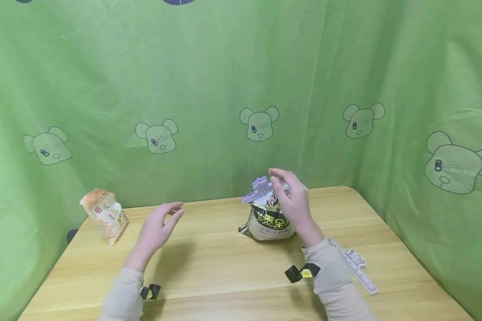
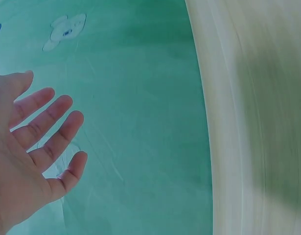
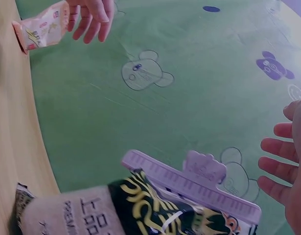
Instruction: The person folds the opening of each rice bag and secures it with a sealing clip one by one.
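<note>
A plump printed bag (image 1: 270, 223), dark green, gold and beige, stands near the table's back edge. A purple bag clip (image 3: 194, 181) with a scalloped tab lies across its top. My right hand (image 1: 295, 200) is held beside the clipped end, its fingers apart and around nothing; in the right wrist view a gap shows between these fingertips and the clip. My left hand (image 1: 157, 227) hovers over the table left of the bag, with nothing in it. In the left wrist view its fingers (image 2: 57, 142) are spread and loosely bent.
An orange and white snack bag (image 1: 106, 214) stands at the table's back left corner. A pale grey bag clip (image 1: 353, 265) lies on the table (image 1: 209, 267) beside my right forearm. Green curtains (image 1: 209, 80) with bear prints hang behind and along the sides.
</note>
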